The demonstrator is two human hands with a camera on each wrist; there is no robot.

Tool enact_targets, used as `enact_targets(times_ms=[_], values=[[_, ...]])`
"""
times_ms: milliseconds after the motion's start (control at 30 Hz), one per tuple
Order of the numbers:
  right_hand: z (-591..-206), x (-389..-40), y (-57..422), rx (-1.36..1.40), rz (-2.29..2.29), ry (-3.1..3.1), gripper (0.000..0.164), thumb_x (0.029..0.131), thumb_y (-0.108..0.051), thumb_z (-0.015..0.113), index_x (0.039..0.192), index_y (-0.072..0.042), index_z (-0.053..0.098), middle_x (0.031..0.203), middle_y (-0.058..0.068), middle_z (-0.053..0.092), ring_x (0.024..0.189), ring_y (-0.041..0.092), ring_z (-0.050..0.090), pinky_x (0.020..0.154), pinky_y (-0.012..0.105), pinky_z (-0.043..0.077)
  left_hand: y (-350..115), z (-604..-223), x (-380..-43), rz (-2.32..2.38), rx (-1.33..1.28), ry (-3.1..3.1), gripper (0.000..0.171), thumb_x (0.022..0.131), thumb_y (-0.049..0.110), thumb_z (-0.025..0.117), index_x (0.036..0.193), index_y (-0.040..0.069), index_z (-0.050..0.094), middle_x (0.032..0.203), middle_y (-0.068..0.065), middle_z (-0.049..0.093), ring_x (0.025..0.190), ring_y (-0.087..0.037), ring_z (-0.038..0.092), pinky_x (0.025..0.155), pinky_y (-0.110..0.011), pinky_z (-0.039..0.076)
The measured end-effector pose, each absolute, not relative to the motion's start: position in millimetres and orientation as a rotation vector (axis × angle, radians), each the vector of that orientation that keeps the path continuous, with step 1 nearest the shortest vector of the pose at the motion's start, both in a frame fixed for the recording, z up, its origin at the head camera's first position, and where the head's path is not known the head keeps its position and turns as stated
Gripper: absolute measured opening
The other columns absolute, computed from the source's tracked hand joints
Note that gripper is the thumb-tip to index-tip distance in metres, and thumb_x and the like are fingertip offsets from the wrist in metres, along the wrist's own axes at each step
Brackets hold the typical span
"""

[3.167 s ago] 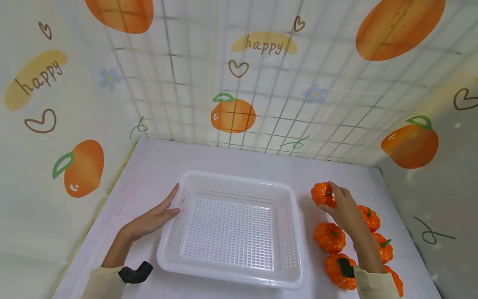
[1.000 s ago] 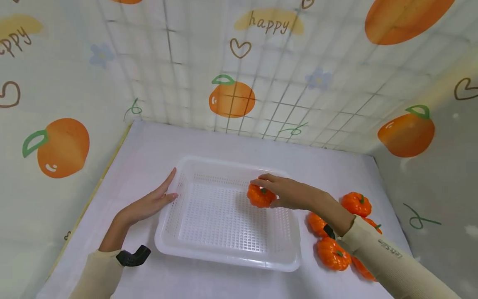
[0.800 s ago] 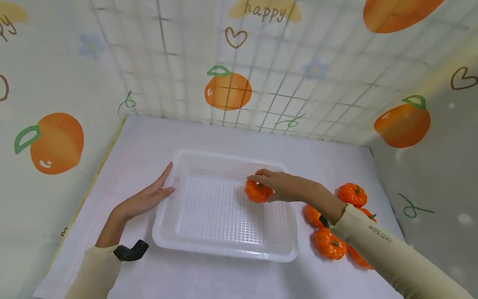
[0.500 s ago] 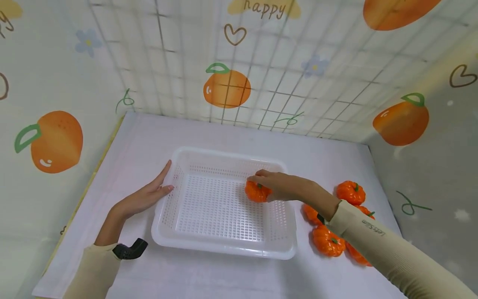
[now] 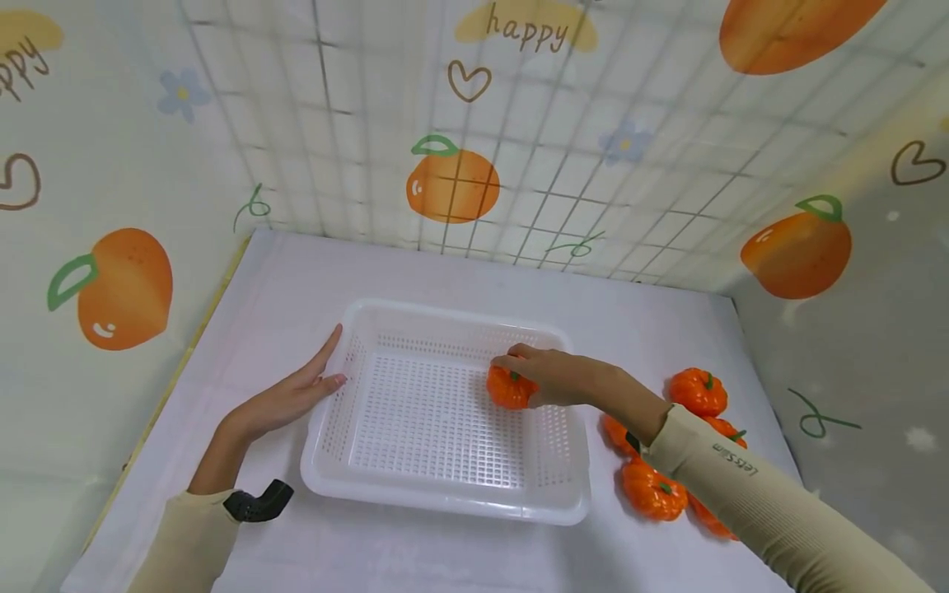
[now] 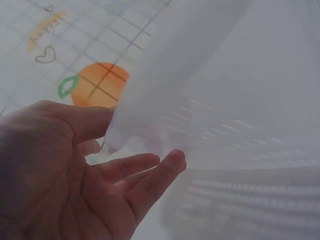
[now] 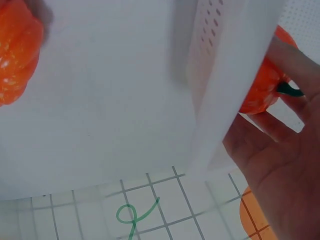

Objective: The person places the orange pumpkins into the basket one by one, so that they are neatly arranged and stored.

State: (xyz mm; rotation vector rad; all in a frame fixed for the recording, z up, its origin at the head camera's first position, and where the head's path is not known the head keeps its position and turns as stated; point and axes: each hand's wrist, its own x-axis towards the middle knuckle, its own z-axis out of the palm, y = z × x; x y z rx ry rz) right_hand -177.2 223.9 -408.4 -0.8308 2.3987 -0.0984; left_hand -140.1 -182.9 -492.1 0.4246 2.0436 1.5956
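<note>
My right hand (image 5: 552,375) holds a small orange toy pumpkin (image 5: 507,389) with a green stem, inside the white plastic basket (image 5: 445,504) near its right wall. The fingers lie round the pumpkin (image 7: 260,90) in the right wrist view, partly behind the basket's rim. On the basket's left side my left hand (image 5: 285,399) grips the rim. Its thumb is at the rim's top, while in the left wrist view the fingers (image 6: 150,187) reach beneath the rim against the slotted outer wall.
Several more orange pumpkins (image 5: 654,490) sit on the table to the right of the basket, partly hidden by my right forearm. A white table cover (image 5: 415,552) lies underneath. A printed curtain (image 5: 378,165) with fruit pictures and a grid stands behind and at both sides.
My right hand has carried the pumpkin leftward from the table into the basket, and has hardly moved during the last second. The left hand stays at the rim. The head view has shifted slightly.
</note>
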Motion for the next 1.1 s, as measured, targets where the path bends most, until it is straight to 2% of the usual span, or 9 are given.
enact_targets(times_ms=[233,667,933,1100], values=[[-408,-177,224,-0.880,-0.109,2.412,0.068,0.089,-0.009,0.076,0.148,-0.016,0.044,0.143,0.012,0.044,0.117,0.032,0.053,0.094,0.044,0.052,-181,-491,-140,1.590,0.423,2.047,0.076,0.107,0.031,0.046,0.158,0.038,-0.009,0.165,0.006,-0.011,0.151,-0.026,-0.008,0.112,-0.068,0.000],[-419,-177,224,-0.877,-0.064,2.415,0.068,0.089,-0.010,0.076,0.148,-0.017,0.044,0.142,0.012,0.046,0.111,0.030,0.056,0.093,0.043,0.053,-181,-491,-139,1.600,0.397,2.031,0.077,0.106,0.030,0.048,0.158,0.039,-0.009,0.166,0.006,-0.006,0.151,-0.027,0.002,0.113,-0.068,0.002],[-426,-176,222,-0.832,-0.060,2.395,0.071,0.088,-0.011,0.077,0.150,-0.018,0.043,0.138,0.010,0.047,0.101,0.026,0.057,0.092,0.043,0.053,-182,-491,-139,1.598,0.409,2.042,0.076,0.107,0.031,0.046,0.158,0.038,-0.010,0.164,0.011,-0.010,0.150,-0.021,-0.008,0.114,-0.065,-0.001],[-422,-179,224,-0.833,-0.085,2.396,0.074,0.088,-0.015,0.079,0.151,-0.017,0.041,0.141,0.009,0.047,0.106,0.026,0.056,0.093,0.044,0.052,-183,-492,-140,1.594,0.412,2.049,0.075,0.107,0.031,0.046,0.158,0.040,-0.009,0.164,0.011,-0.010,0.150,-0.021,-0.009,0.114,-0.065,-0.001]])
